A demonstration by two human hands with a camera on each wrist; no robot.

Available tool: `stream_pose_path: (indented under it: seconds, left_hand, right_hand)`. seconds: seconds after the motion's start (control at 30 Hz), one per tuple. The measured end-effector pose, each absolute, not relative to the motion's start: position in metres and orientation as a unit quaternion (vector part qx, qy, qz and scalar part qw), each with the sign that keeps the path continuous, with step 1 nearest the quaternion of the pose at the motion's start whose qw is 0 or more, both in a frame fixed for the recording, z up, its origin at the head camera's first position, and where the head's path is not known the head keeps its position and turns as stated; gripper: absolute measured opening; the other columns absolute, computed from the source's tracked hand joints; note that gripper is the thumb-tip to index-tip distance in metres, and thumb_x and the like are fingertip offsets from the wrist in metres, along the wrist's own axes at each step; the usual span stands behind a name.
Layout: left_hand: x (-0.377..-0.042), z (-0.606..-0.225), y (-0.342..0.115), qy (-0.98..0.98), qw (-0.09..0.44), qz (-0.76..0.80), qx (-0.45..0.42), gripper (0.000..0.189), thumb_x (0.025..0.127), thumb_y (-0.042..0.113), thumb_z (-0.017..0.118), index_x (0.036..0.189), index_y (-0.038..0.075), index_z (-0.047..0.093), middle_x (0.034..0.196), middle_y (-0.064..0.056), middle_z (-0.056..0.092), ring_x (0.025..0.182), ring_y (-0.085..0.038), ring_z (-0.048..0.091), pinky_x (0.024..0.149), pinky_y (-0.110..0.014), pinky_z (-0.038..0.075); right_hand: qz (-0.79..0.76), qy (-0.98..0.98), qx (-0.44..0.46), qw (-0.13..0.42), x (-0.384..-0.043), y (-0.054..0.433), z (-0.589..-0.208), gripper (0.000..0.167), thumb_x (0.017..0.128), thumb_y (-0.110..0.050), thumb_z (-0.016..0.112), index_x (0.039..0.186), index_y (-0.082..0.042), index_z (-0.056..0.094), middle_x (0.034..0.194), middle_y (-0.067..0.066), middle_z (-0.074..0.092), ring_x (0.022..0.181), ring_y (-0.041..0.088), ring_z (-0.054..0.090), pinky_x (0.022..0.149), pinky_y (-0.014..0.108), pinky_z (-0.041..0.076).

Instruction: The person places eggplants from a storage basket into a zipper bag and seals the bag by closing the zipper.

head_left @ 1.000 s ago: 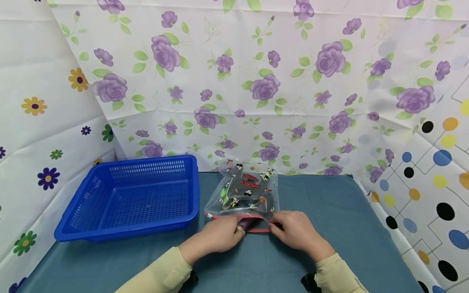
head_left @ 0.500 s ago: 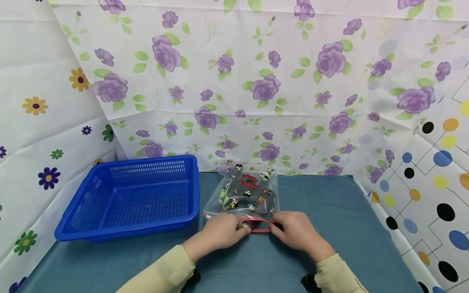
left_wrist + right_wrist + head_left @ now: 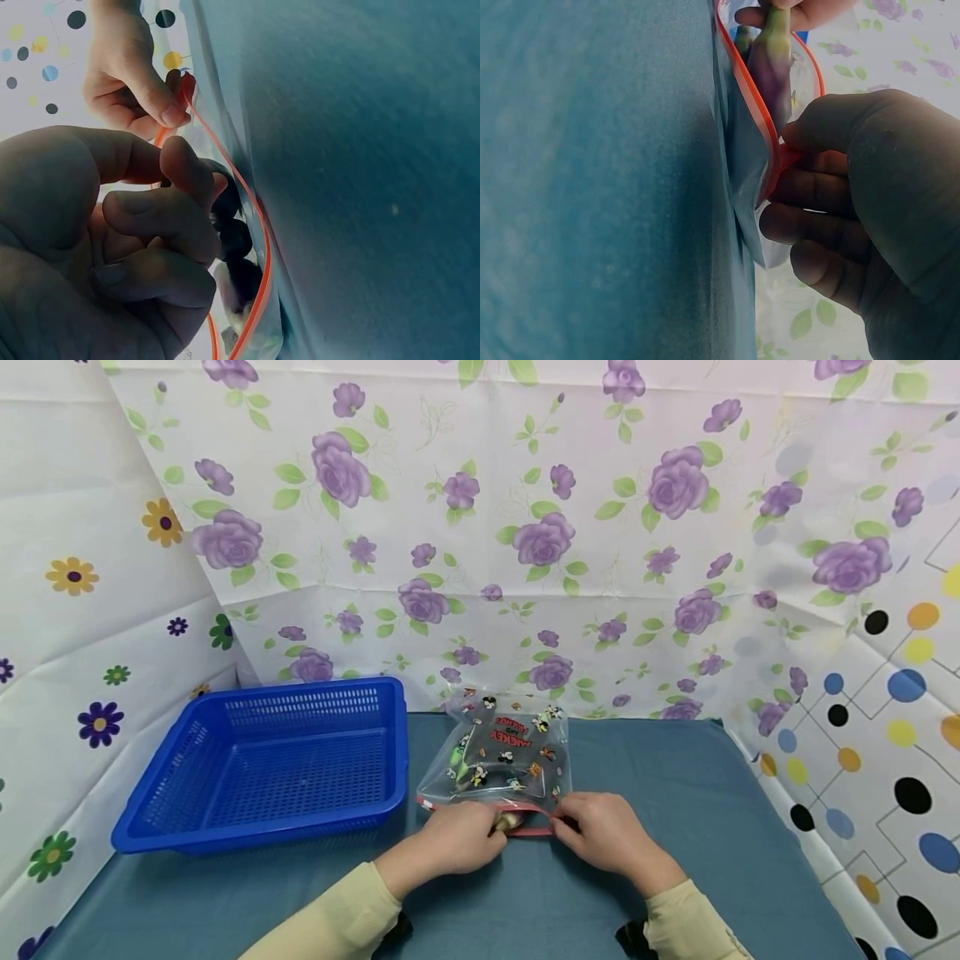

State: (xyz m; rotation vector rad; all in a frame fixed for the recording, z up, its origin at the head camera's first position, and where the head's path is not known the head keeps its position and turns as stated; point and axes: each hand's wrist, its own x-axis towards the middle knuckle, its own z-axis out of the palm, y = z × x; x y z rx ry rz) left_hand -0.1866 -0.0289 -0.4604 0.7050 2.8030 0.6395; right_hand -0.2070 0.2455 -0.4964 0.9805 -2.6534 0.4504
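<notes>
A clear zip bag (image 3: 512,747) with printed cartoon figures and a red zip edge lies on the cloth, its mouth toward me. In the mouth is a purple eggplant (image 3: 771,71) with a pale green stem end. My left hand (image 3: 461,837) pinches that stem end at the left of the mouth. At the right end, my right hand (image 3: 603,827) pinches the red edge between thumb and fingers and holds the mouth apart. Dark rounded things (image 3: 235,240) show inside the bag in the left wrist view; their kind is unclear. Something green shows through its left side.
To the left of the bag stands a blue perforated plastic basket (image 3: 396,752). Blue-green cloth (image 3: 697,827) covers the table. Patterned sheets hang behind and at both sides.
The eggplant's purple body showed in the mouth at first; now its pale stem end shows there. My left hand shifted slightly right, then slightly back left. The right hand stays put.
</notes>
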Motion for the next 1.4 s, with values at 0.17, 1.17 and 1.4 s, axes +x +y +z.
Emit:
stream_pose_path:
  seconds: [0.17,1.17,1.4]
  left_hand:
    - [-0.187,-0.461,-0.026,0.948,0.083,0.193,0.239,0.032,0.109,0.026,0.066,0.078,0.023,0.058,0.07,0.006,0.055,0.061,-0.013,0.052,0.057,-0.037,0.043]
    - [-0.199,-0.469,-0.011,0.957,0.036,0.17,0.234,0.047,0.104,0.038,0.08,0.063,0.027,0.059,0.062,0.01,0.052,0.057,-0.01,0.05,0.053,-0.033,0.038]
    - [-0.2,-0.47,-0.009,0.958,0.036,0.168,0.231,0.043,0.105,0.031,0.078,0.066,0.025,0.06,0.065,0.01,0.054,0.059,-0.011,0.051,0.056,-0.036,0.042]
  right_hand:
    - [0.157,-0.918,0.337,0.138,-0.206,0.245,-0.497,0.01,0.098,-0.018,0.083,0.092,-0.025,0.08,0.08,-0.016,0.065,0.063,-0.005,0.049,0.059,0.027,0.046]
    - [0.161,-0.916,0.339,0.144,-0.206,0.245,-0.496,0.01,0.098,-0.018,0.084,0.092,-0.026,0.081,0.081,-0.016,0.066,0.065,-0.005,0.051,0.059,0.028,0.047]
    - [0.159,-0.915,0.34,0.15,-0.206,0.244,-0.495,0.01,0.098,-0.019,0.084,0.092,-0.026,0.08,0.079,-0.016,0.064,0.063,-0.005,0.049,0.058,0.026,0.045]
